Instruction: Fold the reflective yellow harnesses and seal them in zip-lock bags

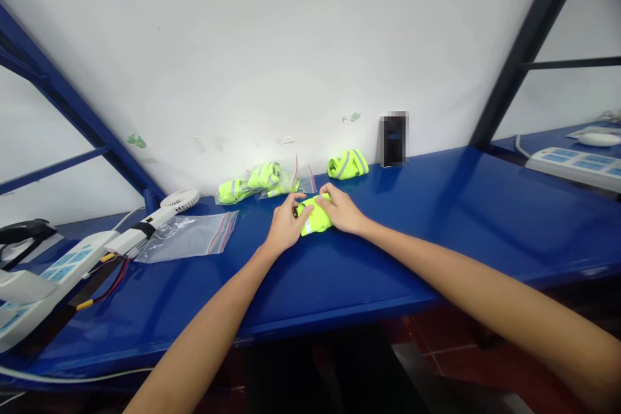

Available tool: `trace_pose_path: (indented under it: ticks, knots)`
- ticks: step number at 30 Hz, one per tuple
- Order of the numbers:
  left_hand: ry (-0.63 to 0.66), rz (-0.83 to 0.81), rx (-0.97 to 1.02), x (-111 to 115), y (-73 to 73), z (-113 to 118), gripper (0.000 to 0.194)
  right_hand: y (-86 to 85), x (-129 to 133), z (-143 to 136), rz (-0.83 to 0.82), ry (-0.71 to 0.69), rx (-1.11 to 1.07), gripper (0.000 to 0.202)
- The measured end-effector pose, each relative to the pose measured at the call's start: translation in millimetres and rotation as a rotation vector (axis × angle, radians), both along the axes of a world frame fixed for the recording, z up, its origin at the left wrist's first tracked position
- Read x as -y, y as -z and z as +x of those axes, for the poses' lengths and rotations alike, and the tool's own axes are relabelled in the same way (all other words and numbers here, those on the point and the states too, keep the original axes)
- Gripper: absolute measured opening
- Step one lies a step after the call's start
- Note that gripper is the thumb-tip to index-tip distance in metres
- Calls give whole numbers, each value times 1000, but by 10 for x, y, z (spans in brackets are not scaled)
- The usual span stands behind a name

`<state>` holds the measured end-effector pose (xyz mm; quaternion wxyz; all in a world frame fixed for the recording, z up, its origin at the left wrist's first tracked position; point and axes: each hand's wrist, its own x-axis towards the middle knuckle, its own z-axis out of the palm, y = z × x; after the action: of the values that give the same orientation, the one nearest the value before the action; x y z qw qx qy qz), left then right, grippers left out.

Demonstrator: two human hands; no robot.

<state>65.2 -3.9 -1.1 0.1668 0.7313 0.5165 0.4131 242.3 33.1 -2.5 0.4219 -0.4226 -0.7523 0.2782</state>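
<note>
Between my two hands, on the blue table (369,265), lies a rolled neon-yellow reflective strap bundle (316,218) with a silver-grey stripe. My left hand (287,220) grips its left end, thumb on top and fingers curled behind. On its right end my right hand (339,208) presses with bent fingers. Behind the hands, against the wall, a similar rolled bundle (348,165) lies loose. To its left, several neon bundles (262,176) sit in clear zip bags with red seal lines.
Flat clear zip bags (194,236) lie at the left beside a white handheld fan (179,199). Further left are a white power strip (63,275) and wires with yellow connectors (85,304). A dark, pixelated upright object (394,141) leans on the wall. Another power strip (577,165) stands at right.
</note>
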Motion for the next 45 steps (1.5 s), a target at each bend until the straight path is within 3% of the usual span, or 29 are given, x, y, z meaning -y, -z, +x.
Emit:
trace_pose_path:
  ticks: [3,10,17,21,26,32,36,38,41,45]
  knots:
    - [27,2,23,20,-14,6,28,23,52,-2,98,-14,14,16]
    - [82,-66,204,-28,33,-1,37,32,105,-33,239,-43,53,17]
    - [75,-171,523,-17,15,88,41,-30,184,-70,297,15,108,24]
    - [29,-151,554,0,30,136,40,-30,181,-88,282,16,64,23]
    - [-99,47,385,24,31,169,40,-2,95,-117,103,-99,-220,18]
    - [-173,252,188,70,-38,213,36,12,5,-84,-362,-179,-456,29]
    - [-159,393,226,82,-60,223,17,-48,3,-72,-627,-258,-637,33]
    - [-151,411,255,69,-41,220,35,-68,8,-68,-727,-335,-703,31]
    - [-115,397,221,21,20,202,43,-56,17,-61,-723,-354,-740,36]
    - [-61,402,206,-32,69,160,46,-5,50,-77,-600,-267,-730,41]
